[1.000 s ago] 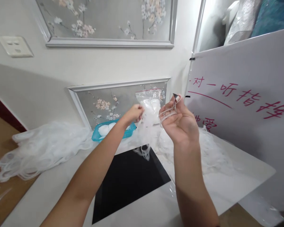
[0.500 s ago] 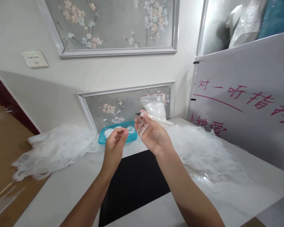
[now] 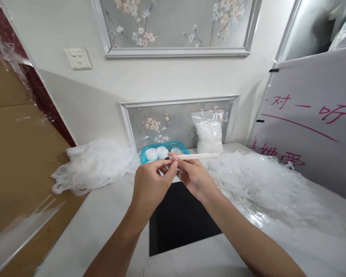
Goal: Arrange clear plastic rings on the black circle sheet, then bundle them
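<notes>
My right hand is closed around a slim, pale-handled craft knife, its handle pointing right and its small dark tip toward my left hand. Clear thin rings hang around the fingers of that same hand. Thumb and forefinger of my left hand are pinched together right at the knife's tip; what lies between them is too small to make out. Just behind the hands stands a blue tray with white round pieces and a stack of clear rings.
A heap of translucent white rings lies at the left, and a larger heap at the right. A zip bag of white pieces leans on the wall. Beneath my hands is a black mat on the white table. Cardboard stands far left.
My hands were apart and have come together, the left fingertips now meeting the right at the knife tip. The knife has turned, showing its handle. The view has shifted left.
</notes>
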The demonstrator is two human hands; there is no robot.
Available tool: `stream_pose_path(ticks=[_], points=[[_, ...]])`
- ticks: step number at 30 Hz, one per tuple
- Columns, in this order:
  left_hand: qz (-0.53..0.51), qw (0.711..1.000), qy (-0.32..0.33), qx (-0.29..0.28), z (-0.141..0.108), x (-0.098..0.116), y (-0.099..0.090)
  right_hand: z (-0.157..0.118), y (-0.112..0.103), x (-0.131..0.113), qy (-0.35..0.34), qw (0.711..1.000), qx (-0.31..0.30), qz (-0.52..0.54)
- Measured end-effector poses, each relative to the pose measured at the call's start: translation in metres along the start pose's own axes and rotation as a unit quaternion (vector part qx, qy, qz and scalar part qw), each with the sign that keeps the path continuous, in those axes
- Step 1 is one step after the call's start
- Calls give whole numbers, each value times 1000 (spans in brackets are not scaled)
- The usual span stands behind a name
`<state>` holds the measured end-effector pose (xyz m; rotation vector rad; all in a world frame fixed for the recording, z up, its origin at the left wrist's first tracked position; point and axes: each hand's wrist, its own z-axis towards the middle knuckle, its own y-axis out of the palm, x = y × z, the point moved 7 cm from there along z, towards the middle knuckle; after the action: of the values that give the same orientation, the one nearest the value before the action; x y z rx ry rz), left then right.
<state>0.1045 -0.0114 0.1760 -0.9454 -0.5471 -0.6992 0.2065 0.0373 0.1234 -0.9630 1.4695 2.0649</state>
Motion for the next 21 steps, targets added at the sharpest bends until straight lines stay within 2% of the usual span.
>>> stream_pose_path(ticks=[5, 10, 12, 15, 17, 18, 19, 21], points=[[-2, 999, -15, -35, 7, -10, 9, 10, -12, 18, 38, 999, 27, 11], [-143, 979, -77, -119, 18, -32, 28, 14, -17, 24, 78, 996, 32, 39], [-150, 977, -95, -121, 21, -38, 31, 19, -22, 28, 101, 993, 38, 54], [-96, 986, -102, -86, 26, -41, 22, 32, -40, 40, 154, 986, 41, 41], [-58, 991, -107, -56, 30, -45, 10, 42, -58, 50, 200, 978, 25, -48], [-45, 992, -109, -40, 33, -48, 2, 46, -67, 55, 225, 966, 4, -128], [-38, 993, -110, -26, 37, -52, -5, 48, -76, 61, 250, 942, -27, -221], [-52, 993, -101, -6, 45, -61, -18, 47, -91, 72, 292, 874, -87, -378]])
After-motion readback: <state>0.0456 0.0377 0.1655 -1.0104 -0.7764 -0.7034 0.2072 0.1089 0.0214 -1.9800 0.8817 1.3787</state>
